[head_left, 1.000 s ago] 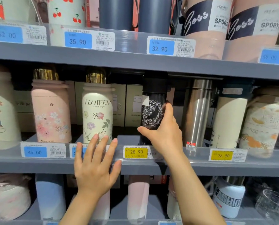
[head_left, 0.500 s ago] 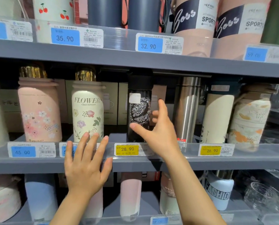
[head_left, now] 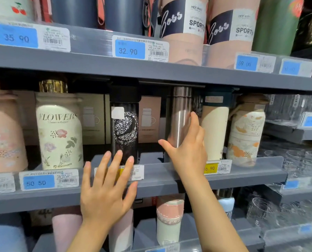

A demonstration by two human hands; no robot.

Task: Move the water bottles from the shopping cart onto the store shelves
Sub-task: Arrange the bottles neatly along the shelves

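Observation:
A black glitter water bottle point(head_left: 124, 131) with a black cap stands upright on the middle shelf point(head_left: 160, 180), and no hand touches it. My right hand point(head_left: 188, 148) is to its right, fingers spread, in front of a steel bottle point(head_left: 180, 110); I cannot tell whether it touches that bottle. My left hand point(head_left: 106, 193) is open with fingers apart, held flat before the shelf's front edge just below the black bottle. The shopping cart is out of view.
The middle shelf also carries a cream FLOWERS bottle point(head_left: 59, 131), a pink floral bottle point(head_left: 4, 135), a cream bottle with a dark lid point(head_left: 215, 128) and an orange-patterned bottle point(head_left: 246, 131). The upper shelf point(head_left: 97, 64) holds large pink bottles. Glassware point(head_left: 297, 160) fills the right side.
My right hand has let go of the black glitter bottle and moved right, in front of the steel bottle. The view has shifted right. My left hand has stayed open.

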